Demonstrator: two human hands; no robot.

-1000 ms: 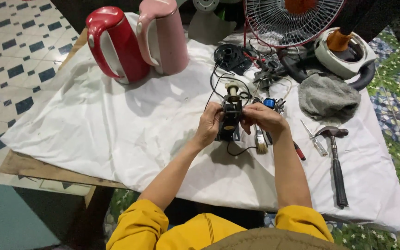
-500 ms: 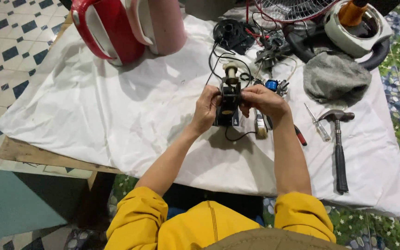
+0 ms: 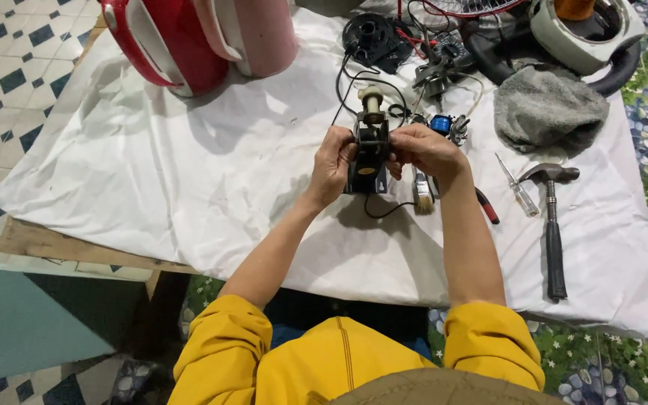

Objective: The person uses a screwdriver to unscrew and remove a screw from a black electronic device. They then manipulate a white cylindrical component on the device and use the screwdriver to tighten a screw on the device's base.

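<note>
Black motor part [image 3: 369, 154] clamped between both hands, white cloth [image 3: 151, 172] bare leftward

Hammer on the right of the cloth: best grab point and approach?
Take the hammer by its dark handle, about mid-length, coming from above. It lies flat on the white cloth, head toward the far side, handle pointing at the person and free on both sides. The screwdriver lies close by the head.

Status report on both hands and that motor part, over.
Left hand and right hand both gripping black motor part. Held upright above white cloth. Paintbrush beneath right hand.
</note>
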